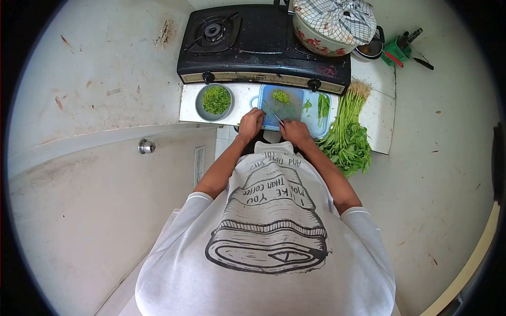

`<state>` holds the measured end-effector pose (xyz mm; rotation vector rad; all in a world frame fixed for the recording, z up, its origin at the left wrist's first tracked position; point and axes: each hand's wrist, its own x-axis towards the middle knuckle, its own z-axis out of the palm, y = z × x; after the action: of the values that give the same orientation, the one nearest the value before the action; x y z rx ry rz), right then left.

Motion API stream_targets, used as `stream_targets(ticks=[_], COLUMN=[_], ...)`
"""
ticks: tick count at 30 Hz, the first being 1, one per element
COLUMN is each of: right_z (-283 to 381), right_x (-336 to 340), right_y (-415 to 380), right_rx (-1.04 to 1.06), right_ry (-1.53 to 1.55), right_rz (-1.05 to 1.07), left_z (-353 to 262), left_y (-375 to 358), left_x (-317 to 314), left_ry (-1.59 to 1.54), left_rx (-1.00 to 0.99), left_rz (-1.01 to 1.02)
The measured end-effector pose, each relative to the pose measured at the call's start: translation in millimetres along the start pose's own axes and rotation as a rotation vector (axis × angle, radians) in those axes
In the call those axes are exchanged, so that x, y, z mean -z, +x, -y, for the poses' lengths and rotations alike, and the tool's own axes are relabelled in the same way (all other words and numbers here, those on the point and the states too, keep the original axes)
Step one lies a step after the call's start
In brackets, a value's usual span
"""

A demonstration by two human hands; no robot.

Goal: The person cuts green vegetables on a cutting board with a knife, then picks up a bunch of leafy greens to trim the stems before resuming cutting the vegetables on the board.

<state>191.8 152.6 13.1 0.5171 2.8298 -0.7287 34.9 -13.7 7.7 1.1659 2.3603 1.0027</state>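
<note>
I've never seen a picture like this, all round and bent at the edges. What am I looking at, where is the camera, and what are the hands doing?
There is no machine here. One camera sits on a person's head and looks down, so you see their white printed shirt and both arms from above; the wide lens bends the edges. The left hand rests on the near left edge of a blue cutting board, which lies on a white tiled surface. The right hand holds a knife whose blade points across the board. A small heap of chopped greens lies on the board. A bowl of chopped greens stands to its left, and a bundle of long leafy stalks lies to its right. Behind is a black gas stove with a cloth-covered pot.
</note>
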Motion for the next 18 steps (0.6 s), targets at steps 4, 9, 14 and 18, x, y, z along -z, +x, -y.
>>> stream_targets(ticks=[4, 9, 14, 18], right_z=[7.5, 12.3, 15.9, 9.8], right_x=[2.7, 1.4, -3.3, -0.6], right_y=[-3.1, -4.3, 2.9, -5.4], right_rx=[0.051, 0.055, 0.062, 0.034], right_ry=[-0.006, -0.050, -0.049, -0.038], right_rz=[0.023, 0.071, 0.021, 0.050], left_z=[-2.1, -4.9, -3.4, -4.1], left_y=[1.5, 1.1, 0.5, 0.9], left_x=[1.9, 1.7, 0.6, 1.7], left_ry=[0.017, 0.028, 0.017, -0.004], left_rx=[0.005, 0.036, 0.012, 0.036], left_rz=[0.004, -0.001, -0.017, -0.027])
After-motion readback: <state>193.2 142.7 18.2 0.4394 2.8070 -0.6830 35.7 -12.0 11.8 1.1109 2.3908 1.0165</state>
